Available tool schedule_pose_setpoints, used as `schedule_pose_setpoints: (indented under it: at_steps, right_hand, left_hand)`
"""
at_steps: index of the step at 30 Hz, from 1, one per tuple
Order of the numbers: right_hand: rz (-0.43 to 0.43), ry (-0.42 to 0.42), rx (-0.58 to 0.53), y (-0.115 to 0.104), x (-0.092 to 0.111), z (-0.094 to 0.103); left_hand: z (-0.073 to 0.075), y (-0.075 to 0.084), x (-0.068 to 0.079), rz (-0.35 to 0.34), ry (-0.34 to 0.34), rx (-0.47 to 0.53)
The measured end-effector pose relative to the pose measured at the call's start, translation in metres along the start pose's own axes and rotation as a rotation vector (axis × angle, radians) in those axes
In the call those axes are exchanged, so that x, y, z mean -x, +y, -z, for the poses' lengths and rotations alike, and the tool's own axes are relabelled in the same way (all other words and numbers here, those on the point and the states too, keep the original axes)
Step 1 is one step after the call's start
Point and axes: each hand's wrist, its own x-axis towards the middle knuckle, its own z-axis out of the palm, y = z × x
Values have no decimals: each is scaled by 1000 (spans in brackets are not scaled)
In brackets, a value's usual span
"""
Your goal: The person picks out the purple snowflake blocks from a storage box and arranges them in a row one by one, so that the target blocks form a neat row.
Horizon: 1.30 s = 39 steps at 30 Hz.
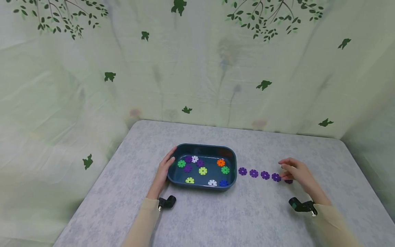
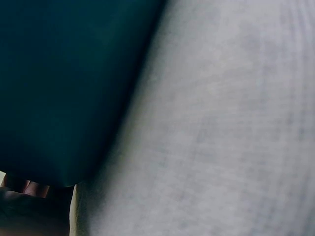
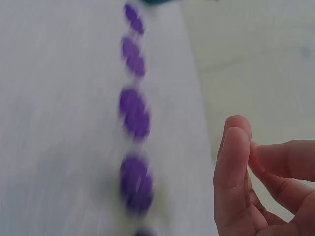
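Observation:
A dark teal tray (image 1: 202, 187) holds several notched, flower-shaped plastic discs in green, purple, white, yellow, orange and blue. My left hand (image 1: 162, 170) grips its left end, with the thumb at the rim; in the left wrist view the tray's side (image 2: 64, 88) covers most of that hand. To the right of the tray runs a row of purple discs (image 1: 265, 175), lying flat. Over the row's right end hovers my right hand (image 1: 295, 173), fingers loosely bent and nothing seen between them, partly hiding the last disc (image 1: 288, 181). The right wrist view shows the hand (image 3: 256, 187) raised beside the row.
The grey table (image 1: 197, 219) extends around the tray and the row. Behind it hangs a pale curtain (image 1: 197, 68) with leaf prints, and curtains also close off both sides. Each wrist wears a small black camera (image 1: 167, 202).

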Motion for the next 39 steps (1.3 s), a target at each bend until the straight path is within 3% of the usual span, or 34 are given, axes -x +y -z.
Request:
schedule_pose_setpoints:
  at_steps: [5, 12, 21, 28, 39]
  right_hand:
    - [64, -73, -118, -34, -15, -30]
    - [123, -200, -272, -77, -35, -97]
    - [83, -343, -343, -120, -52, -168]
    - [48, -406, -306, -135, -68, -196]
    - [-100, -440, -283, -132, -86, -220]
  left_hand:
    - [-1, 0, 0, 11, 3, -7]
    - [-3, 1, 0, 11, 12, -19]
    - [-3, 1, 0, 9, 9, -8]
    - [-1, 1, 1, -1, 4, 2]
    - [0, 1, 3, -16, 1, 1]
